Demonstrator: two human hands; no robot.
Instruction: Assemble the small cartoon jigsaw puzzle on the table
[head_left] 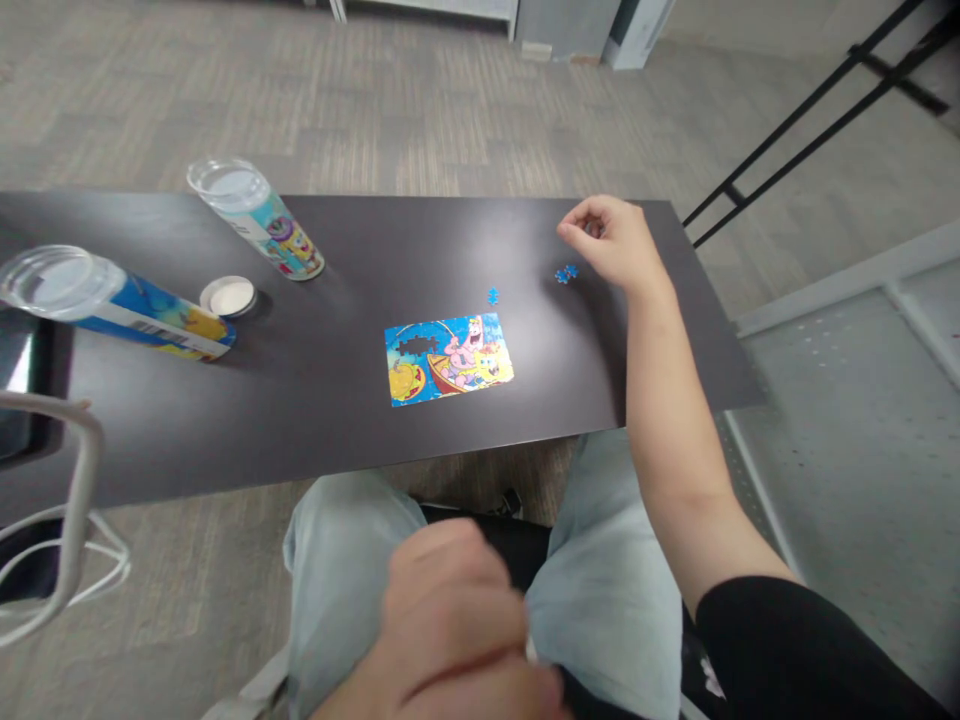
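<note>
A cartoon jigsaw puzzle (469, 365) lies on the dark table, joined up except for a gap in its upper left part. One loose blue puzzle piece (493, 296) rests just above its top edge. Farther right are more loose blue pieces (566, 274), close together. Just beyond these, my right hand (611, 240) is over the table with its fingers curled in; whatever is inside them is hidden. My left hand (461, 625) is closed, large and blurred near the camera above my lap. A small white bit shows at its edge, too unclear to name.
Two clear-lidded cartoon tubes, one light blue (259, 220) and one dark blue (120, 300), stand at the left. Between them is a small round white-topped container (229, 297). A dark device (30, 390) and white cable (79, 480) are at far left. The table (322, 400) ends before my knees.
</note>
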